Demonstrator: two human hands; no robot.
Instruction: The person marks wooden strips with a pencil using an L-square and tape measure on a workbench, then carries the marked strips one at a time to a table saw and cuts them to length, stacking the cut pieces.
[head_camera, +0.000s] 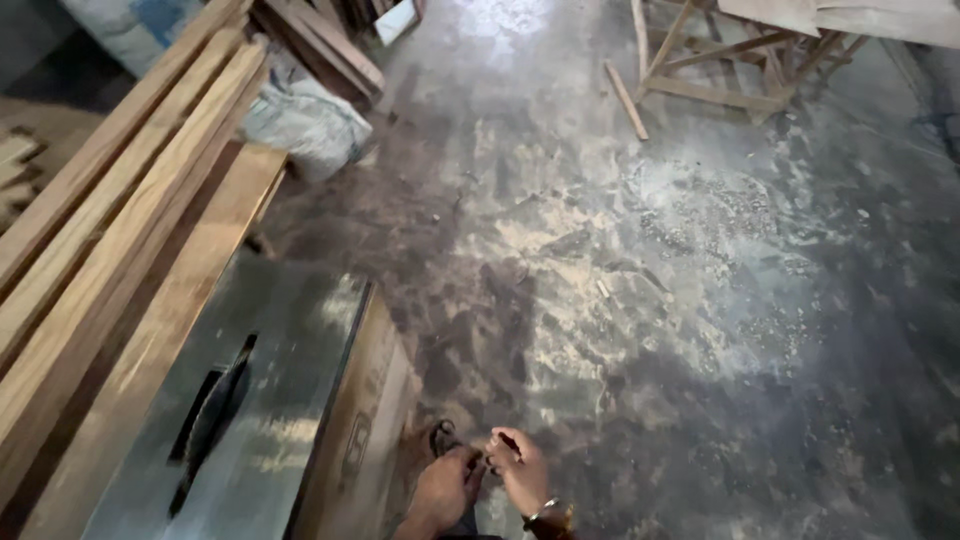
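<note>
My two hands meet low in the middle of the view, over a dusty concrete floor (640, 300). My left hand (445, 488) is curled with its fingertips against my right hand; what it holds, if anything, is hidden. My right hand (518, 468), with a watch (550, 517) on the wrist, pinches a small dark thin object (508, 440) between its fingers. Just above my left hand lies a dark rounded thing (441, 434) that is too blurred to make out.
A table saw (260, 420) with a metal top and a blade slot (210, 415) stands at the left. Long wooden planks (120, 230) lie along its far side. A filled sack (305, 120) sits behind it. A wooden frame (730, 60) stands at the back right.
</note>
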